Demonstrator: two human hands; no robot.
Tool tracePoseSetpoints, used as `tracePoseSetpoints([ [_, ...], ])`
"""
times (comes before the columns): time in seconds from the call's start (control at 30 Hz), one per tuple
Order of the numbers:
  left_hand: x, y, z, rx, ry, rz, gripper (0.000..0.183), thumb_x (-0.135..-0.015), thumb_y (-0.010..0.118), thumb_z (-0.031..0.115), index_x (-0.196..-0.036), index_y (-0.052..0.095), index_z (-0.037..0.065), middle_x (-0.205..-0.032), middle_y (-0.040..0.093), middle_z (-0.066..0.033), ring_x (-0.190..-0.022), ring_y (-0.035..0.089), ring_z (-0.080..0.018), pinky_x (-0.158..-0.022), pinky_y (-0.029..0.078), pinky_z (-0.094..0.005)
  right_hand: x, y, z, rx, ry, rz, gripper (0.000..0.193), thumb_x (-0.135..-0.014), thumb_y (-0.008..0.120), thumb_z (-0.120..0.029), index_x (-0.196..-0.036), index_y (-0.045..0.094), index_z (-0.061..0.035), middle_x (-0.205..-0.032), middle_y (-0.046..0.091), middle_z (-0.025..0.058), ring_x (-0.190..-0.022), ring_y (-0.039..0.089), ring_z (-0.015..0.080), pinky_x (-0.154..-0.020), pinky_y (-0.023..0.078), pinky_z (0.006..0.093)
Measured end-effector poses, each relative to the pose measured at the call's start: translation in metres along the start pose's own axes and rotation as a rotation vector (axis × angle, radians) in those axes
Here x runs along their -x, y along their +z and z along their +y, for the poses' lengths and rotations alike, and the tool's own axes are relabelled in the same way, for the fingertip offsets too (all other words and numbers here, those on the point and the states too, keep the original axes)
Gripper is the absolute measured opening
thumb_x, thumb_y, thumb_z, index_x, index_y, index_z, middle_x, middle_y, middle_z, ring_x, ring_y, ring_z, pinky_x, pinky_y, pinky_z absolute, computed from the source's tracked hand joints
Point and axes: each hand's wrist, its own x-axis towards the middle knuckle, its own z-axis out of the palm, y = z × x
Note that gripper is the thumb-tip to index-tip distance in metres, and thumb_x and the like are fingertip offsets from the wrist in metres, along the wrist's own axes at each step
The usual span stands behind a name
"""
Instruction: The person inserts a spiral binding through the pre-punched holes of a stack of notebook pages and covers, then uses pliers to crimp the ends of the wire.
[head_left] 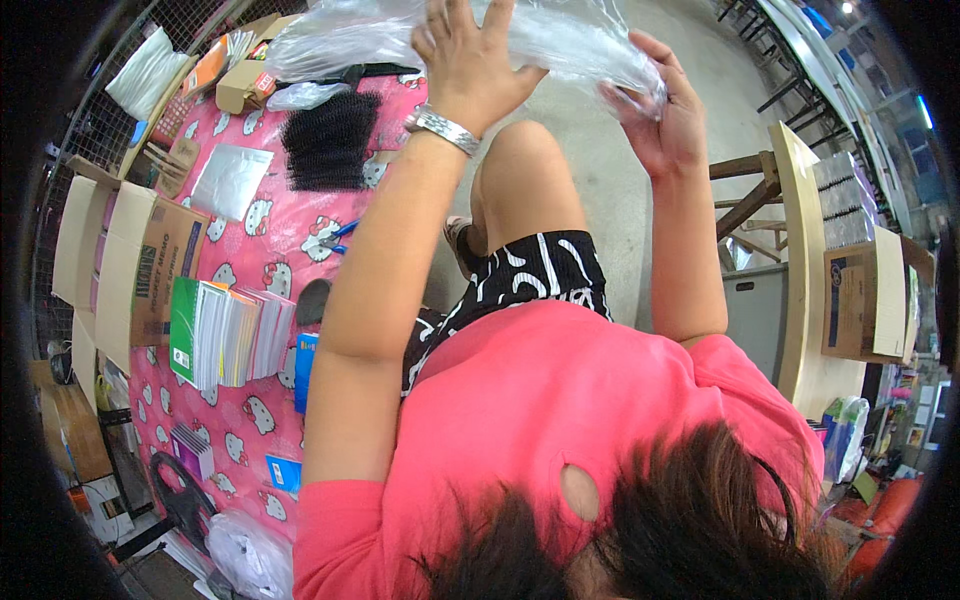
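Note:
A long, crinkled bundle of clear plastic bags [585, 45], or loose clear plastic film, stretches across the top of the head view, and part of it runs out of the picture. My left hand [468, 65] lies against its near side with the fingers spread, a silver watch on that wrist. The bundle's right end is held by my right hand [662, 115], with fingers and thumb around the plastic. Below and left of the bundle, a black mesh piece [332, 140] rests on the pink patterned tablecloth [235, 270].
On the table at my left are a silver pouch [232, 182], blue-handled pliers [340, 236], a row of notebooks [235, 335] and an opened carton [150, 270]. At my right stands a wooden table edge [805, 290] with another carton [870, 300]. Grey floor [620, 210] lies ahead.

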Motion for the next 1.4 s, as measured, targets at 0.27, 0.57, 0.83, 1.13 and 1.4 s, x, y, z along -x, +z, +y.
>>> tracePoseSetpoints([
  [0.27, -0.005, 0.026, -0.049, 0.319, 0.188, -0.066, 0.076, -0.074, 0.072, 0.024, -0.141, 0.037, 0.027, -0.156, 0.002, -0.0218, -0.141, 0.006, -0.0504, -0.11, 0.019, -0.0629, 0.004, -0.04, -0.017, 0.189, 0.157, -0.068, 0.029, -0.092, 0.043, -0.014, -0.113, 0.059, -0.0002, -0.101, 0.06, 0.0091, -0.084, 0.059, 0.0168, -0.071, 0.054, 0.0308],
  [0.57, -0.006, 0.013, -0.026, 0.191, 0.044, -0.257, 0.02, -0.082, 0.062, 0.02, -0.098, 0.07, 0.01, -0.11, 0.062, -0.0243, -0.102, 0.06, -0.0358, -0.088, 0.049, -0.0437, 0.001, -0.062, -0.002, 1.619, -0.65, 0.297, 0.022, -0.086, 0.064, -0.02, -0.104, 0.067, -0.0083, -0.106, 0.061, 0.0132, -0.097, 0.057, 0.027, -0.087, 0.045, 0.0405],
  [0.83, 0.002, -0.009, -0.004, 0.08, 0.127, -0.578, 0.031, -0.084, 0.064, 0.031, -0.086, 0.071, 0.0, -0.089, 0.066, -0.025, -0.084, 0.065, -0.037, -0.075, 0.052, -0.043, -0.006, -0.023, 0.038, 1.454, -0.716, -0.211, 0.03, -0.075, 0.077, -0.02, -0.102, 0.068, -0.0085, -0.099, 0.065, 0.0062, -0.091, 0.061, 0.0235, -0.083, 0.046, 0.0374],
  [1.13, 0.038, -0.005, -0.019, 0.298, 0.111, -0.16, 0.026, -0.081, 0.068, 0.025, -0.099, 0.069, 0.005, -0.104, 0.068, -0.0132, -0.09, 0.065, -0.0304, -0.08, 0.05, -0.0386, -0.026, -0.031, 0.058, 0.72, -0.159, -0.362, 0.018, -0.082, 0.073, -0.01, -0.093, 0.061, -0.003, -0.081, 0.058, -0.0026, -0.072, 0.052, 0.0054, -0.066, 0.045, 0.0211],
  [1.4, 0.054, -0.015, -0.025, 0.239, 0.227, -0.006, 0.009, -0.082, 0.067, 0.013, -0.087, 0.07, 0.007, -0.089, 0.07, -0.0072, -0.083, 0.064, -0.0255, -0.078, 0.045, -0.0359, -0.02, -0.012, 0.049, 0.9, -0.044, -0.456, 0.019, -0.082, 0.075, -0.018, -0.085, 0.066, -0.0024, -0.066, 0.051, -0.0055, -0.064, 0.041, 0.004, -0.056, 0.035, 0.0212],
])
